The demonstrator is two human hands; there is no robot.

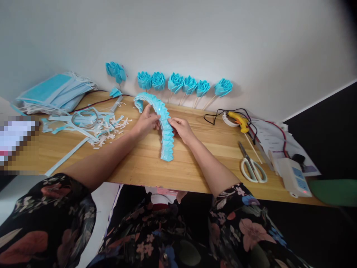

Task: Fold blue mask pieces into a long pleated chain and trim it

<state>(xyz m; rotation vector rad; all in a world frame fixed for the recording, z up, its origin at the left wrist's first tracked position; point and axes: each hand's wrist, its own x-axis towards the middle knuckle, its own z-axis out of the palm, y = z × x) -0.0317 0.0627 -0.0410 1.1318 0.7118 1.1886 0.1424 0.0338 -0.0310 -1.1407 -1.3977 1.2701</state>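
Gripping a pleated blue strip, curved over the middle of a wooden table, in the closed thumb and fingers of the left hand and the pinched fingertips of the right hand. Pictured with cut scraps across the table's left part, stacked face masks toward its back left corner, blue flowers along its back edge and, toward its right end, a yellow glue gun and scissors.

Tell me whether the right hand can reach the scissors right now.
Likely yes: the scissors lie on the tabletop, nothing visible between them and the right hand, though it would need to release the pleated blue strip.
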